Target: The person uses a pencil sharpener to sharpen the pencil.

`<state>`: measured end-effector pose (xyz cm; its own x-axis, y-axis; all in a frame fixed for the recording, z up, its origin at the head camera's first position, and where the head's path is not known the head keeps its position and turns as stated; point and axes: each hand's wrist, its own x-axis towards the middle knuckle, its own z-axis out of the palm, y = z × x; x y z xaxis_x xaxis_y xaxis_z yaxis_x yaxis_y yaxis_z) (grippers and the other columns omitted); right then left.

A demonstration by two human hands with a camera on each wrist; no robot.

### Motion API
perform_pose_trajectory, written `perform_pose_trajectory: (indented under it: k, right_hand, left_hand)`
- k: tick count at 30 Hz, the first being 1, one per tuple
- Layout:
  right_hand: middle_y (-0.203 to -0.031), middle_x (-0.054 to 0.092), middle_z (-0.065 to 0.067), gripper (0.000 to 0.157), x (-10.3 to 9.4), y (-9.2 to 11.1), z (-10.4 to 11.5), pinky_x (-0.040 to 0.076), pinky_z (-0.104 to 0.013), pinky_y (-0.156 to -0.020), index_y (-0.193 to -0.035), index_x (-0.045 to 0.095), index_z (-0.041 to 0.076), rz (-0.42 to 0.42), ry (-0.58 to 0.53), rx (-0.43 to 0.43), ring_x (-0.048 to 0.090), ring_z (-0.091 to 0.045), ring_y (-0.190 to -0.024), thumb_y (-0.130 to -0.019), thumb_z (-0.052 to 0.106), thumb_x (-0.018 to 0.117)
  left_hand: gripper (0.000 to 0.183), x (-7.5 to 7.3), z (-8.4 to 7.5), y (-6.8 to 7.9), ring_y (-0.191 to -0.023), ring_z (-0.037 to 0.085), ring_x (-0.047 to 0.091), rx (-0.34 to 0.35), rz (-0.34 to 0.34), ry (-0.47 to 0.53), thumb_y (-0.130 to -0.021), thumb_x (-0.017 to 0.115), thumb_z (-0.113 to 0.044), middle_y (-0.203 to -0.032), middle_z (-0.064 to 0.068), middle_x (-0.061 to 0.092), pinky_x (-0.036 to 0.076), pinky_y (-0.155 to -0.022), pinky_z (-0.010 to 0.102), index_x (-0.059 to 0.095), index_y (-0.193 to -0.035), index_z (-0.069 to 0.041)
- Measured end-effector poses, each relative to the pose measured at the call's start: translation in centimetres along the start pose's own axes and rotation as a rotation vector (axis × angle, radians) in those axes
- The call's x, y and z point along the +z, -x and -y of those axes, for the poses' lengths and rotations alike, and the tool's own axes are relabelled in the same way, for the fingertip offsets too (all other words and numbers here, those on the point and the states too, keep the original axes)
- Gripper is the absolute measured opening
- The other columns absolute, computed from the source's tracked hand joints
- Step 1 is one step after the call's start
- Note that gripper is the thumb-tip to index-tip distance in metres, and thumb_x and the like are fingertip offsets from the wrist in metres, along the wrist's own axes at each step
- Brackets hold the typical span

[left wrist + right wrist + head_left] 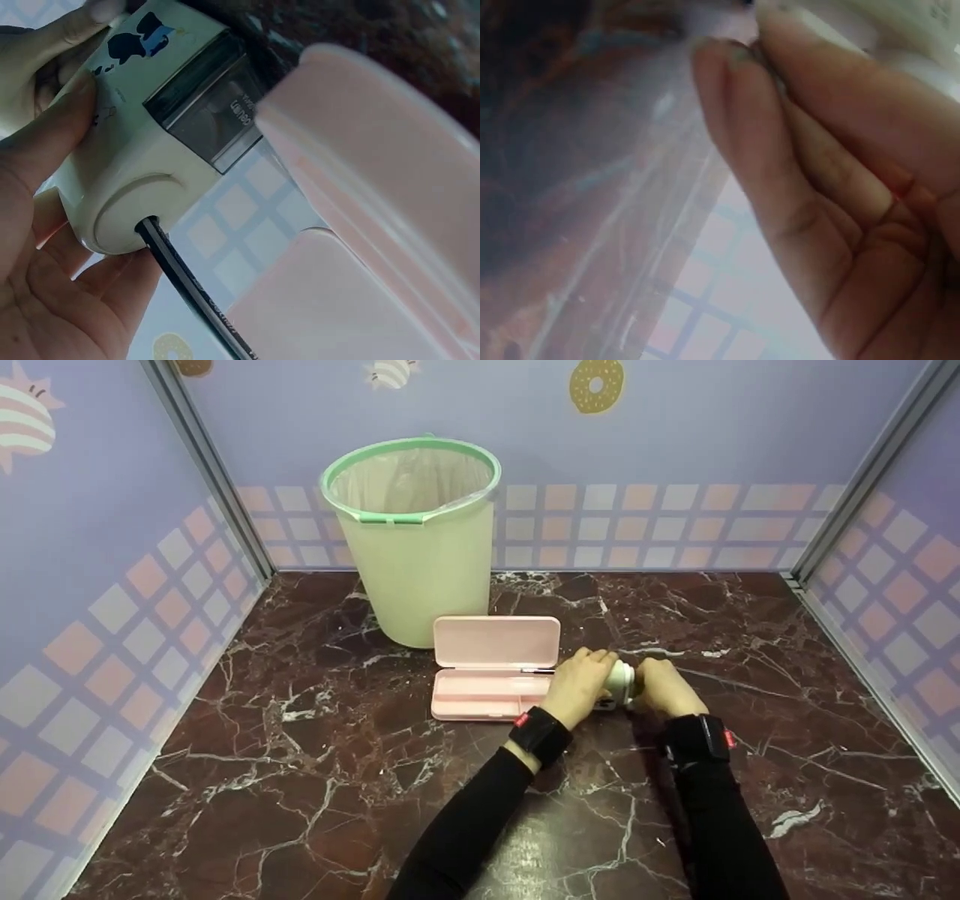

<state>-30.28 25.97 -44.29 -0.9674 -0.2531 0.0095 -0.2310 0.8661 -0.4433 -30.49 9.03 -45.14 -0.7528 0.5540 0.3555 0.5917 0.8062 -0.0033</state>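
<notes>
My left hand (577, 686) grips a cream pencil sharpener (127, 142) with a dark see-through shavings drawer (217, 120) and a dark cartoon print. A black pencil (191, 285) sticks out of the round hole at its end, pointing toward the pink pencil case (476, 709). At the sharpener's opposite end, my right hand (667, 690) has its fingers curled and pinched together on the crank handle, which the fingers mostly hide. The case lies with its lid raised, just left of my left hand, and its compartments show in the head view.
A pale green trash bin (424, 570) with a green rim and a clear liner stands behind the pencil case. Patterned panels (675, 450) wall in the back and sides of the dark red marbled table (315, 780).
</notes>
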Motion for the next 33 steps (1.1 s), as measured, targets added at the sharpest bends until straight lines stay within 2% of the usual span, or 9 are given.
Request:
perform_pose_trajectory:
  k: [4,7,14,19,26,29,33]
  right_hand:
    - [-0.067,0.070,-0.009,0.009,-1.1,0.6,0.4,0.049,-0.029,-0.057,-0.068,0.071,-0.002,0.085,-0.031,-0.033,0.054,-0.013,-0.057,-0.061,-0.004,0.077]
    - [-0.065,0.069,-0.005,0.008,-1.8,1.0,0.7,0.044,-0.026,-0.053,-0.068,0.072,-0.001,0.113,-0.044,-0.068,0.050,-0.011,-0.054,-0.061,-0.004,0.076]
    - [-0.059,0.061,0.003,0.010,-2.7,1.5,1.1,0.040,-0.024,-0.050,-0.066,0.069,0.000,0.100,-0.085,-0.097,0.044,-0.008,-0.050,-0.060,-0.008,0.072]
    - [-0.059,0.063,0.001,0.011,-3.0,1.8,1.3,0.041,-0.024,-0.051,-0.066,0.068,0.000,0.089,-0.104,-0.085,0.046,-0.008,-0.051,-0.060,-0.009,0.070]
    - [-0.069,0.071,-0.007,0.009,-3.7,2.4,1.4,0.048,-0.027,-0.056,-0.071,0.071,0.002,0.042,-0.108,-0.085,0.056,-0.010,-0.057,-0.067,-0.005,0.076]
    - [-0.073,0.074,-0.010,0.006,-4.2,2.6,1.4,0.050,-0.026,-0.061,-0.073,0.073,0.002,-0.023,-0.111,-0.088,0.060,-0.011,-0.061,-0.072,-0.002,0.077]
    - [-0.077,0.075,-0.015,0.004,-4.5,2.4,1.5,0.051,-0.022,-0.063,-0.077,0.075,0.000,-0.137,-0.130,-0.082,0.066,-0.013,-0.064,-0.075,0.000,0.079]
  left_hand:
    - [0.058,0.0,0.0,0.0,-0.104,0.016,0.064,-0.012,-0.015,0.017,-0.077,0.080,-0.033,-0.123,-0.003,0.069,0.056,-0.083,0.028,0.063,-0.130,-0.018]
    - [0.058,0.0,0.0,-0.1,-0.103,0.017,0.065,-0.024,-0.016,0.032,-0.076,0.080,-0.032,-0.122,-0.003,0.070,0.056,-0.083,0.028,0.064,-0.131,-0.019]
    - [0.059,-0.4,-0.3,-0.3,-0.103,0.017,0.064,-0.062,0.021,0.040,-0.075,0.080,-0.032,-0.125,-0.004,0.069,0.057,-0.082,0.027,0.063,-0.131,-0.021]
    - [0.060,-0.6,-0.5,-0.4,-0.102,0.017,0.065,-0.080,0.042,0.054,-0.074,0.080,-0.031,-0.126,-0.003,0.069,0.057,-0.080,0.028,0.064,-0.130,-0.021]
    - [0.052,-0.7,-0.6,-0.4,-0.097,0.017,0.065,-0.088,0.019,0.051,-0.075,0.080,-0.028,-0.116,-0.004,0.072,0.056,-0.078,0.026,0.067,-0.124,-0.019]
    - [0.043,-0.7,-0.9,-0.3,-0.095,0.017,0.065,-0.067,-0.005,0.014,-0.079,0.076,-0.021,-0.113,-0.005,0.073,0.055,-0.079,0.025,0.068,-0.121,-0.018]
    - [0.040,-0.6,-0.9,-0.3,-0.095,0.017,0.065,-0.057,-0.020,-0.014,-0.082,0.074,-0.017,-0.114,-0.005,0.073,0.056,-0.080,0.026,0.068,-0.122,-0.018]
